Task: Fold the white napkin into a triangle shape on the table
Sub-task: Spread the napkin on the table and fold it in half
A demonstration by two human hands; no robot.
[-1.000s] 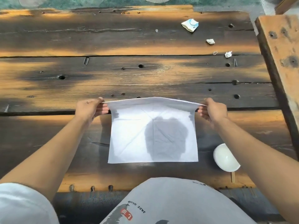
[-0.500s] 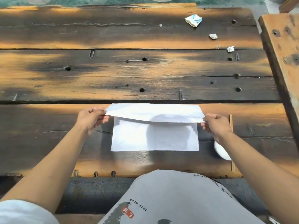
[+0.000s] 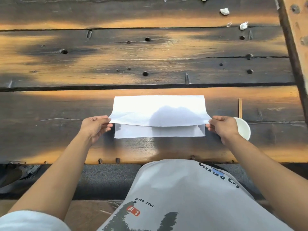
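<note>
Where doubled over, white napkin (image 3: 160, 112) uncreased

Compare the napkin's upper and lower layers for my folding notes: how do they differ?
The upper layer is lifted, pinched at its corners by the left hand and right hand; the lower layer lies flat, unheld. The upper shows broadly, the lower only as a strip. Both are white.

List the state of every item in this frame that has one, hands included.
white napkin: half folded, upper flap held above the lower layer, near edges not yet aligned.
left hand: pinches the flap's left corner.
right hand: pinches the flap's right corner.
white bowl: upright on the table, partly behind the right hand; contents hidden.
chopsticks: lying flat beyond the bowl.
paper scraps: crumpled, at the far right.
</note>
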